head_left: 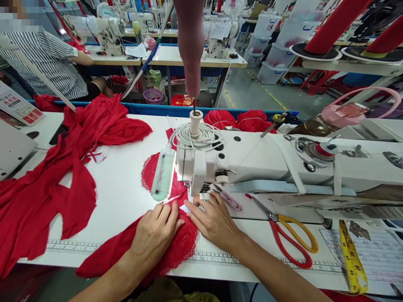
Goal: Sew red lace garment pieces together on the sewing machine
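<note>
Left hand [157,228], fingers loosely curled, and right hand [211,218], half open, press red lace-edged fabric [184,243] onto the white surface [122,167] before the white sewing machine [258,153]; uneven pressure might pucker it, reaching too close prick a finger.

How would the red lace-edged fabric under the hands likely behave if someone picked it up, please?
The red lace-edged fabric would probably flop, since it bends and bunches softly around the left hand. It is likely light, as the cloth looks thin. Its lace border may snag, given the scalloped, openwork-looking edge.
</note>
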The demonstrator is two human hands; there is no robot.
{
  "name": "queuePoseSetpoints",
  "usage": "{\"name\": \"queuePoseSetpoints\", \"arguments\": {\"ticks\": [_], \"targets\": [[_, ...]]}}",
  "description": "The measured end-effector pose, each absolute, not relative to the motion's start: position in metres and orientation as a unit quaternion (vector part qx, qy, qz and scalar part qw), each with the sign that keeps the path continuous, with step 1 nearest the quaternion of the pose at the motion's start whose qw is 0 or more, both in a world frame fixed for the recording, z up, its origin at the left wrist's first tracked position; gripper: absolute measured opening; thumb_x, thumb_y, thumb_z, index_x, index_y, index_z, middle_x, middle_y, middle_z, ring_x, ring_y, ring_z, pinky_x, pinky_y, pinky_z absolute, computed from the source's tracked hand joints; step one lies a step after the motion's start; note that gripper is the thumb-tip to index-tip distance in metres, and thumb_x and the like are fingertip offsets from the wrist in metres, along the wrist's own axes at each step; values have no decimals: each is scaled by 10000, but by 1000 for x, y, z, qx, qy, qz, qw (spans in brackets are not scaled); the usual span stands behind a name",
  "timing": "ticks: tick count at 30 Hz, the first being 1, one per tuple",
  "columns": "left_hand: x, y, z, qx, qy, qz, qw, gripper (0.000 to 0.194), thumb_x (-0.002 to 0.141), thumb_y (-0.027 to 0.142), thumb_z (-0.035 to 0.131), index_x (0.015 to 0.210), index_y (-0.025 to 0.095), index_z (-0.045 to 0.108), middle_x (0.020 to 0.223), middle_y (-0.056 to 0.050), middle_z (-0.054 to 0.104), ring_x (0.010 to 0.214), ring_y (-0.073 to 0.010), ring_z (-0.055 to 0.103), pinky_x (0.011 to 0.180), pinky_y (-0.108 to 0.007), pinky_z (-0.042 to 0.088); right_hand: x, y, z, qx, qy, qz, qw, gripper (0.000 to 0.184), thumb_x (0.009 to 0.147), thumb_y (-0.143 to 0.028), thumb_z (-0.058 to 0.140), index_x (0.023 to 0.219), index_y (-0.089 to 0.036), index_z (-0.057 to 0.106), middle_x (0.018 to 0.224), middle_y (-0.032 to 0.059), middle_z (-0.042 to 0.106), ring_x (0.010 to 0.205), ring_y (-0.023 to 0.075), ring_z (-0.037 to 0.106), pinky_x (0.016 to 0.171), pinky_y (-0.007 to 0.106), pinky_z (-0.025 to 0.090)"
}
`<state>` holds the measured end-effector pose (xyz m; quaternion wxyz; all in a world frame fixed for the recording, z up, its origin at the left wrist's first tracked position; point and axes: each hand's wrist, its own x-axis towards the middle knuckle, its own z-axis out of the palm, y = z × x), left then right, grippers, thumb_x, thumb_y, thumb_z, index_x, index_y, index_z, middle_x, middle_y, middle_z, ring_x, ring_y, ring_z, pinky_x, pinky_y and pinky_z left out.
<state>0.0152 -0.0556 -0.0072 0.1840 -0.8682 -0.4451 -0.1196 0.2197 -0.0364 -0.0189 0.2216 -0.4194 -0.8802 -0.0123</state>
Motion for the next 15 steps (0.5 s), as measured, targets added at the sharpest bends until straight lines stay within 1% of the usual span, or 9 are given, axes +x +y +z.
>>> {"name": "queuePoseSetpoints", "arguments": {"ticks": [2, 4, 8, 9, 11, 13, 15], "targets": [[15, -54, -7, -868, -446, -120, 184, 325, 1028, 274, 447, 1222, 73, 614, 801, -55, 592, 708, -201, 499, 614, -344, 334, 220, -36, -19, -421, -879, -12, 224, 286, 1006, -258, 498, 1242, -205, 651, 959, 63, 680, 880, 206, 548, 984, 416, 338], [13, -50, -7, -872, -441, -124, 171, 336, 1029, 294, 448, 1253, 99, 604, 810, -52, 590, 719, -202, 501, 622, -347, 340, 220, -35, -20, -413, -882, -10, 226, 288, 1006, -253, 496, 1242, -196, 650, 1020, 74, 696, 948, 217, 565, 1018, 430, 327], [4, -39, -8, -880, -443, -142, 93, 342, 1029, 353, 433, 1202, 135, 633, 809, -56, 590, 722, -206, 498, 639, -341, 370, 220, -34, -23, -398, -891, 4, 217, 284, 1008, -240, 495, 1245, -188, 643, 1120, 84, 712, 1102, 233, 573, 1066, 449, 301], [2, -36, -8, -877, -451, -149, 68, 320, 1029, 329, 430, 1189, 148, 639, 812, -56, 592, 724, -205, 500, 641, -334, 378, 221, -34, -23, -398, -892, 8, 213, 285, 1011, -240, 492, 1248, -190, 642, 1123, 83, 716, 1116, 235, 573, 1068, 454, 299], [0, -30, -7, -876, -449, -170, 40, 283, 1012, 204, 421, 1192, 166, 636, 830, -56, 606, 734, -200, 508, 642, -316, 388, 221, -34, -24, -399, -893, 13, 208, 289, 1012, -247, 494, 1257, -198, 640, 1127, 82, 718, 1126, 239, 576, 1074, 467, 292], [0, -26, -6, -890, -410, -195, 45, 333, 959, 73, 419, 1206, 159, 624, 889, -63, 640, 762, -196, 524, 653, -307, 400, 222, -34, -25, -398, -893, 10, 208, 297, 1008, -255, 506, 1270, -202, 636, 1127, 84, 719, 1125, 241, 579, 1092, 482, 277], [1, -21, -5, -901, -377, -206, 59, 362, 907, 9, 431, 1182, 141, 626, 946, -73, 667, 795, -200, 545, 671, -309, 418, 222, -33, -25, -398, -891, 7, 216, 298, 1006, -260, 511, 1269, -201, 637, 1131, 82, 718, 1117, 240, 578, 1111, 493, 260]]}}
